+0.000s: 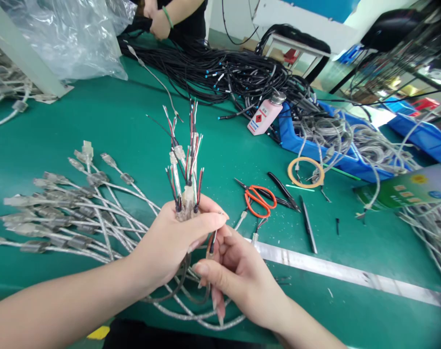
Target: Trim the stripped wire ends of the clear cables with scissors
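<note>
My left hand (184,228) is closed round a bundle of cable ends (188,196), whose stripped red, black, white and green wires stick up above the fingers. Between the thumb and fingers of my right hand (231,276) is a single cable end (210,249), its thin wires reaching up to my left thumb and forefinger. The clear-jacketed USB cables (129,228) run from below my hands to the left, where their grey plugs and ferrite lumps lie fanned out on the green table (96,106). Part of the held wires is hidden behind my fingers.
Orange-handled scissors (259,201), black cutters (283,191) and a dark pen-like tool (308,225) lie right of my hands by a steel ruler (344,274). Behind are a pink bottle (266,116), blue bins (289,133), black cables (242,72) and another person's hands (160,22).
</note>
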Available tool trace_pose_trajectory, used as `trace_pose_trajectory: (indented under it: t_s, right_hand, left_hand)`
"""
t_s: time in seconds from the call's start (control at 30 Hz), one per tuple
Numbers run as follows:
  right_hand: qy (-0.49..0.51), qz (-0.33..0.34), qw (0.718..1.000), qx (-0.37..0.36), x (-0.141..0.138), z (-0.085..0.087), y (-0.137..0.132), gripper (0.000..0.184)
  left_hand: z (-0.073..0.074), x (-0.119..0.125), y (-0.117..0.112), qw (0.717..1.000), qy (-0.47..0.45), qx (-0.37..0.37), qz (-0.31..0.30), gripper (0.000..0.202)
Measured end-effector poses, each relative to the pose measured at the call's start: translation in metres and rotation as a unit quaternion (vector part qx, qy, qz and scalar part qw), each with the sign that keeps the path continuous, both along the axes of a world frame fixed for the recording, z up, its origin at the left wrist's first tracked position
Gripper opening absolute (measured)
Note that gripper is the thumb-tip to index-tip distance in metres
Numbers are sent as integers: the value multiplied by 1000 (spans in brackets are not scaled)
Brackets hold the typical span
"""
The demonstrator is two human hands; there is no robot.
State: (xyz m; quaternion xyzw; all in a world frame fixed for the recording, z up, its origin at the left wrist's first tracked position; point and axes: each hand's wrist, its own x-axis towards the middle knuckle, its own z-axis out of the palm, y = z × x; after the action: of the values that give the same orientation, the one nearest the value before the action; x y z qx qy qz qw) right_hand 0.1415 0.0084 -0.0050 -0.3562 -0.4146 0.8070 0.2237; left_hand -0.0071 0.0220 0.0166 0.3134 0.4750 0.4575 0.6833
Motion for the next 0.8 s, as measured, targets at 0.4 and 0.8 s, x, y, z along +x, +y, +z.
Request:
trace_pose_trajectory:
  t_s: [0.4,0.8]
  right_hand:
    - [16,-71,996,52,-3,-1,-5,34]
    - [-22,-225,934,277,15,5,8,8]
  left_hand:
    - [3,-1,0,998,-58,-13,-32,7]
    - [-2,-3,-1,996,-22,37,-74,14]
